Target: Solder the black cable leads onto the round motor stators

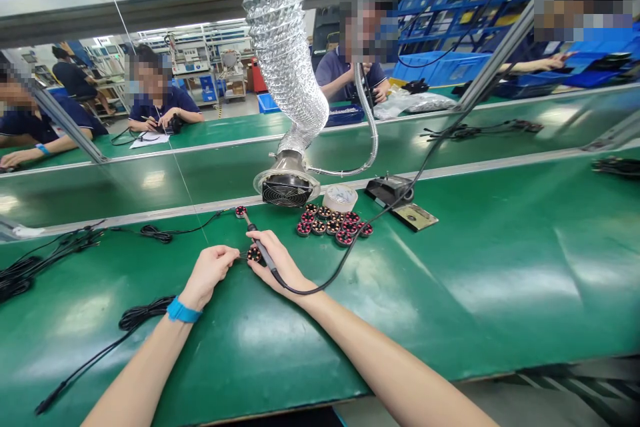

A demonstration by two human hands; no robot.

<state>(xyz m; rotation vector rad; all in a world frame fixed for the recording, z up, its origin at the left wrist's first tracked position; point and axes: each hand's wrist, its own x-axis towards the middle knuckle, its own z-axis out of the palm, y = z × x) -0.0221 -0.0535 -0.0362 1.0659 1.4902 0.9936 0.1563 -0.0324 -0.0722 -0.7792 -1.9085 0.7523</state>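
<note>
My left hand (213, 271) is closed in a pinch on a thin dark wire (242, 255) that reaches a small round motor stator (254, 253). In my right hand (281, 265) is a soldering iron (265, 250), its tip pointing away from me. The thumb of that hand lies against the stator's near side. Another red stator (241, 211), joined to a black cable, sits by the iron's tip; whether they touch, I cannot tell. To the right stand several red and black stators (334, 223) in a cluster.
A fume extractor (287, 187) hangs over the back of the green bench (450, 307). Behind the stators are a tape roll (340, 198) and a black soldering stand (389, 190). Coiled black cables (143, 313) lie at left. The iron's cord (345, 257) crosses my right side. Co-workers sit opposite.
</note>
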